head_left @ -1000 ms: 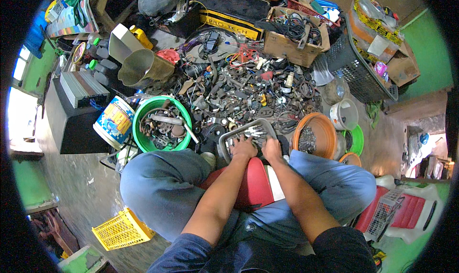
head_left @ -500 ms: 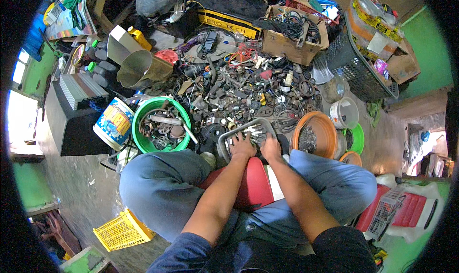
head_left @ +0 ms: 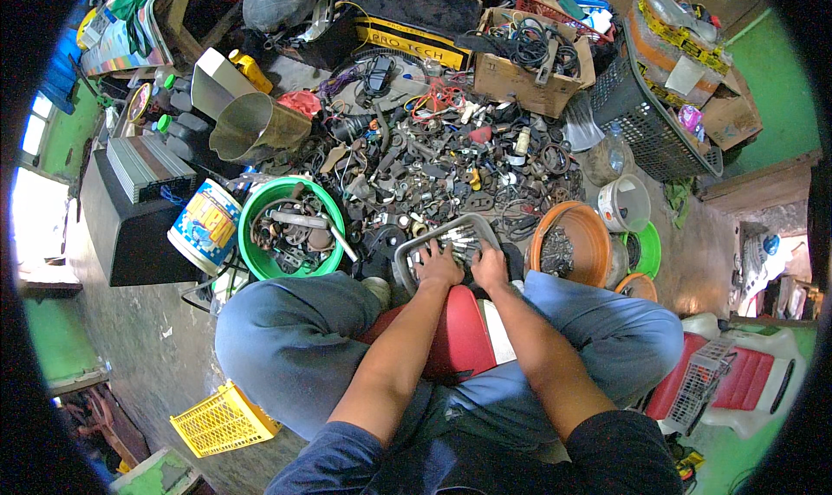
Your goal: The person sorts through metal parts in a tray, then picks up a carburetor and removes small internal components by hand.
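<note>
A grey plastic tray (head_left: 406, 268) stands just in front of my crossed legs, holding several small whitish and silvery metal parts (head_left: 461, 237). My left hand (head_left: 439, 268) lies over the left half of the tray with fingers spread, touching the parts. At the tray's near right side is my right hand (head_left: 490, 268), its fingers drawn together and pointing down; what they hold, if anything, is hidden. Below both wrists a red and white object (head_left: 459, 335) lies between my legs.
Beyond the tray spreads a wide heap of mixed small parts (head_left: 433, 166). A green tub (head_left: 251, 257) of parts stands left, an orange tub (head_left: 594, 235) right. Further back are a cardboard box (head_left: 520, 87) of cables and a dark crate (head_left: 641, 118). A yellow basket (head_left: 224, 421) lies near left.
The right hand's fingers have shifted very slightly at the tray's near right side. The left hand stays spread over the parts, and the tray has hardly moved.
</note>
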The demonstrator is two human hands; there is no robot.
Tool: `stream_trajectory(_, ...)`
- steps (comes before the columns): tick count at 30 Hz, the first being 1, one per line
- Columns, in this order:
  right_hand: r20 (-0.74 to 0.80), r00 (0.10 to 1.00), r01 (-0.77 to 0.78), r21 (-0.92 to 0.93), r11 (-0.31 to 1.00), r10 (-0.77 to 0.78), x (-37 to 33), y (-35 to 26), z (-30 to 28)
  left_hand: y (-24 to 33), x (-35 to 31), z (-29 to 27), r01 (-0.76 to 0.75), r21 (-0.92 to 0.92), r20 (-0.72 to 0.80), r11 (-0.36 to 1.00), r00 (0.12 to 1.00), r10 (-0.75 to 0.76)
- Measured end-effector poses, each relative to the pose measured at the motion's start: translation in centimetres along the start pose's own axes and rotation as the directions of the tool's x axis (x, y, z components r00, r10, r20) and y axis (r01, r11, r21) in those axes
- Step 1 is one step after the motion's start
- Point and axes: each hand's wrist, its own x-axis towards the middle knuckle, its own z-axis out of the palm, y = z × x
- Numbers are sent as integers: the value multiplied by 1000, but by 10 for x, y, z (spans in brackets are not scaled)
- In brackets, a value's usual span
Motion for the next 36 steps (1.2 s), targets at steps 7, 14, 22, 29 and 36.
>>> stream_trajectory(7, -5, 997, 78, 37, 996, -78, 3, 10, 6, -2, 2, 1, 7, -14, -22, 1000, 1000, -8)
stream_trajectory(14, 14, 991, 133, 34, 991, -133, 6, 19, 8, 0, 2, 0, 23, -18, -24, 1000, 999, -23)
stream_trajectory(22, -8, 971, 238, -59, 969, -239, 2, 12, 7, 0, -7, -8, 22, -75, -39, 997, 999, -25)
stream_trajectory(29, -126, 958, 246, -93, 965, -256, 2, -2, 6, 2, -5, -12, -110, -104, -438, 989, 898, 54)
stream_trajectory(36, -459, 829, 419, 132, 899, -319, 29, -33, 12, 3, 8, -39, -336, -429, -770, 839, 622, -144)
